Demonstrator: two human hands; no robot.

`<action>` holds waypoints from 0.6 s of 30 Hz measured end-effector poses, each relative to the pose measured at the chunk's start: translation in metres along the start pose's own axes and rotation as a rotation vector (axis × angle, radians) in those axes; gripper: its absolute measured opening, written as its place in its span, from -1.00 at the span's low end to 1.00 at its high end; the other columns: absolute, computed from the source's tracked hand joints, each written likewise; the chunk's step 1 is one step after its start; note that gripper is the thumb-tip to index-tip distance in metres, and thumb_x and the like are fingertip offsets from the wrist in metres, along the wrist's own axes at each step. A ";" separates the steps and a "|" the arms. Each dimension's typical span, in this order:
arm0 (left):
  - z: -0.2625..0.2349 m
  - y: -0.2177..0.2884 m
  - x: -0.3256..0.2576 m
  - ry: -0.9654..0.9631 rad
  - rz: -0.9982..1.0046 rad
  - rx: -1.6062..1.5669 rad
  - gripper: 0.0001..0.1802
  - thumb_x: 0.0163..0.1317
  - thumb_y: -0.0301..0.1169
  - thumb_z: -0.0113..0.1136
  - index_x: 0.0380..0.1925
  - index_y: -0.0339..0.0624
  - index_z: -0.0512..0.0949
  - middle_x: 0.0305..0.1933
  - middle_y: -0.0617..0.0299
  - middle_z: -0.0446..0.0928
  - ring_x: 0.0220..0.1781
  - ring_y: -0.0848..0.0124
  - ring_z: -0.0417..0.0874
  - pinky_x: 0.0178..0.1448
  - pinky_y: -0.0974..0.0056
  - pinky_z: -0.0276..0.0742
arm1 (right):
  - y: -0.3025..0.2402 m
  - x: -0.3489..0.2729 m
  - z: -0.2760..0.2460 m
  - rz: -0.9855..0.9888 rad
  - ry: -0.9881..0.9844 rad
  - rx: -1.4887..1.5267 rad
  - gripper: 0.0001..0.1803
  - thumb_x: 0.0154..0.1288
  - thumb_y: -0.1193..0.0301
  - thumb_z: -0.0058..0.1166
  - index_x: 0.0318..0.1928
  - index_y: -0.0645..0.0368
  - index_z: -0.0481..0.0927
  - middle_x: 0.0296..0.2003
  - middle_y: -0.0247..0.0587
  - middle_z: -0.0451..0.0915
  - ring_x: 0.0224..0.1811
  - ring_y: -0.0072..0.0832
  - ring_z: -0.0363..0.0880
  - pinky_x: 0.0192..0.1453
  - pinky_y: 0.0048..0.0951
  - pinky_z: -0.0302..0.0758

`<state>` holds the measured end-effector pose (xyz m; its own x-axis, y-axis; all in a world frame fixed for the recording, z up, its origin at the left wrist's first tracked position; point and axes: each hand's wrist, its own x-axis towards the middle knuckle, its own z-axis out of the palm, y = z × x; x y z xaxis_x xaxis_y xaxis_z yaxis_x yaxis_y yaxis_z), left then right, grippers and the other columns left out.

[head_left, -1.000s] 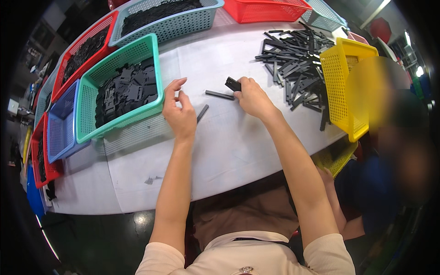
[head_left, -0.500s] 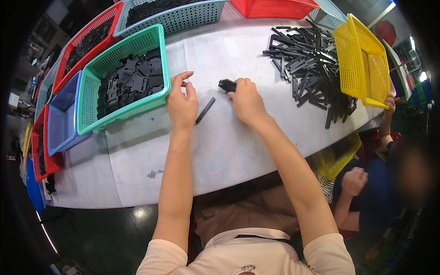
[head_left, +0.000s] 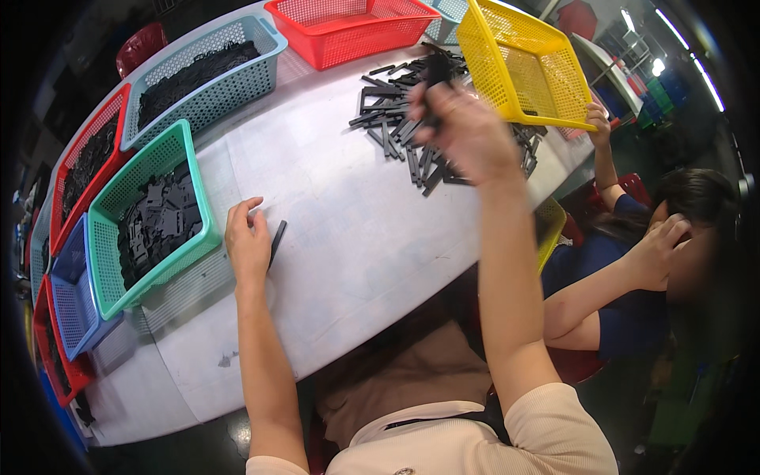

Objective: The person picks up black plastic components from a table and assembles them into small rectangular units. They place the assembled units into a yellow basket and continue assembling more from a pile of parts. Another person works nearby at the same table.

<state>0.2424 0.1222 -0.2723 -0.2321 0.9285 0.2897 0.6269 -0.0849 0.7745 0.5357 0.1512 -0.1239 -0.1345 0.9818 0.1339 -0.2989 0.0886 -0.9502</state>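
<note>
My left hand [head_left: 248, 247] rests on the white table [head_left: 340, 237], its fingers on a flat black plastic strip [head_left: 277, 240] lying next to the green basket [head_left: 107, 218] of black parts. My right hand [head_left: 467, 131] is raised over the pile of black plastic strips [head_left: 400, 131] at the far side, blurred by motion, with its fingers closed on a black part [head_left: 438, 73].
A yellow basket [head_left: 530, 71] leans at the far right. A red basket [head_left: 348, 28], a light blue basket [head_left: 198, 75] and other red and blue baskets ring the table's left edge. Another person [head_left: 633, 253] sits at the right, hand to head.
My right hand has left the table's middle and swung up and far right over the strip pile, carrying the black part. My left hand stays on the strip.
</note>
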 end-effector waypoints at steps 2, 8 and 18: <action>0.002 0.001 0.000 -0.017 -0.002 0.022 -0.74 0.18 -0.54 -0.01 -0.16 -0.19 0.58 -0.16 0.17 0.53 -0.28 0.31 0.49 -0.13 0.26 0.45 | -0.051 0.001 -0.021 -0.226 0.228 -0.454 -0.76 0.40 0.33 0.02 -0.06 0.23 0.47 -0.26 -0.28 0.55 -0.23 -0.56 0.51 -0.27 -0.56 0.44; 0.002 0.000 0.002 -0.020 0.014 0.065 -0.76 0.18 -0.54 -0.01 -0.19 -0.19 0.59 -0.17 0.18 0.53 -0.23 0.31 0.50 -0.09 0.26 0.44 | -0.092 0.071 -0.155 0.086 0.501 -1.659 -0.56 0.23 0.29 0.17 -0.01 0.36 0.47 -0.23 0.07 0.62 -0.28 -0.25 0.65 -0.29 -0.38 0.57; 0.003 -0.008 0.002 -0.011 0.009 0.080 -0.76 0.17 -0.57 -0.02 -0.22 -0.20 0.59 -0.13 0.18 0.54 -0.13 0.27 0.53 -0.03 0.24 0.45 | -0.092 0.074 -0.197 0.344 0.263 -1.510 -0.59 0.19 0.36 0.22 0.01 0.27 0.50 -0.30 -0.08 0.64 -0.38 -0.34 0.64 -0.41 -0.38 0.58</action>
<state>0.2391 0.1255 -0.2793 -0.2181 0.9318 0.2901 0.6868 -0.0646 0.7239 0.7393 0.2492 -0.0818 0.2151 0.9759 -0.0382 0.9162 -0.2152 -0.3380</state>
